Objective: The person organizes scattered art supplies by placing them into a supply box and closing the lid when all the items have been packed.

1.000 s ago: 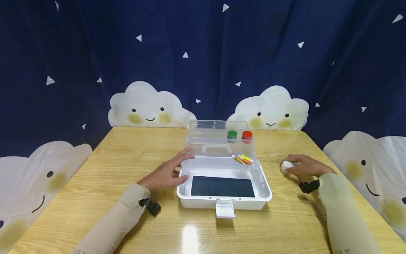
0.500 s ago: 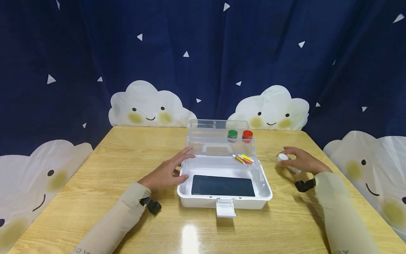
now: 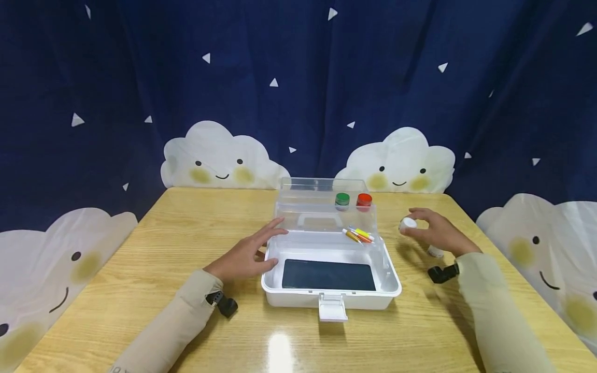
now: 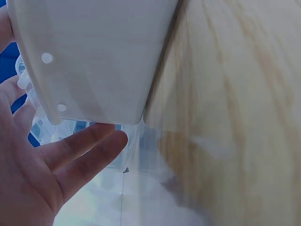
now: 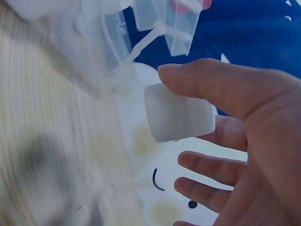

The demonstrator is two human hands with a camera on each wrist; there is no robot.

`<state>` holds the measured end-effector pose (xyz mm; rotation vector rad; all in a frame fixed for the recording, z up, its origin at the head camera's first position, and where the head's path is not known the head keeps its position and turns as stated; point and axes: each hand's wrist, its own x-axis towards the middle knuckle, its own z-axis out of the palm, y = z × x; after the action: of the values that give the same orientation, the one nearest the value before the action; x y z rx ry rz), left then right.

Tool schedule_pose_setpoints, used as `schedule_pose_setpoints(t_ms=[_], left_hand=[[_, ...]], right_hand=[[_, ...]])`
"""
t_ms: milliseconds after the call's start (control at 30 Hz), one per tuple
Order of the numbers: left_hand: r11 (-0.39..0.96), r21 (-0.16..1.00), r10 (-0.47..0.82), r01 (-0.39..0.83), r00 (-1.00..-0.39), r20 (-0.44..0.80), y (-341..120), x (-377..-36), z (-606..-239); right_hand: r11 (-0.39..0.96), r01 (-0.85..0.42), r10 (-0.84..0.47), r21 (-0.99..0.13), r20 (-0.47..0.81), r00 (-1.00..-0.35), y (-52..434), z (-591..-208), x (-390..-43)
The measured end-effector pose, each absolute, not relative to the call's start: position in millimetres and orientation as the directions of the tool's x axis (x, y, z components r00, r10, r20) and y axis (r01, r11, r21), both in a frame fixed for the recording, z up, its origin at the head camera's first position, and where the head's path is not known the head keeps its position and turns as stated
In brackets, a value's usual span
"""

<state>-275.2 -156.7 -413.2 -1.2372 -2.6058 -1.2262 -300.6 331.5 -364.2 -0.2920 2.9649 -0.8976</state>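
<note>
From the head view, your left hand [image 3: 244, 255] lies with fingers spread against the left wall of the white storage box [image 3: 331, 290], steadying it. Your right hand [image 3: 436, 232] is lifted off the wooden table [image 3: 140, 269], pinching a small white jar [image 3: 408, 224] just right of the box's clear tray [image 3: 322, 220], where a green-capped jar [image 3: 342, 200], a red-capped jar [image 3: 364, 200] and some small paint tubes [image 3: 358, 234] already sit. Another small white thing [image 3: 436, 252] stays on the table under your wrist; a careless sweep could knock it. There is open table to the right and front.

In the left wrist view, your left hand [image 4: 42, 179] shows flat, straight fingers at the box's corner [image 4: 94, 61]; if that hand pushes, the box may slide.

In the right wrist view, your thumb and fingers [image 5: 221, 87] clamp the jar [image 5: 178, 117] only by its sides, so it could slip. The tray's rim [image 5: 164, 19] is near: approach from above.
</note>
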Motion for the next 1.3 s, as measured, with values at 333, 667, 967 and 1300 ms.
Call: schedule_pose_setpoints(t_ms=[333,667,967,1300], left_hand=[[0.393,0.637,0.658,0.663,-0.687,0.308,-156.9,-279.9,-416.8],[0.383,0.646,0.663,0.66,-0.683,0.305,-156.8,-277.2,-412.8],[0.39,0.645,0.657,0.657,-0.689,0.305,-157.6,-276.4,-412.9],[0.397,0.636,0.657,0.662,-0.689,0.307,-157.6,-277.5,-413.8]], right_hand=[[0.812,-0.181,-0.167,-0.555,0.077,-0.983,320.3,-354.2,-298.6],[0.784,-0.249,-0.188,-0.569,0.165,-0.968,312.2,-345.7,-301.4],[0.78,-0.302,-0.215,-0.549,0.217,-0.952,291.6,-324.8,-311.3],[0.768,-0.307,-0.229,-0.563,0.207,-0.951,270.1,-306.3,-314.3]])
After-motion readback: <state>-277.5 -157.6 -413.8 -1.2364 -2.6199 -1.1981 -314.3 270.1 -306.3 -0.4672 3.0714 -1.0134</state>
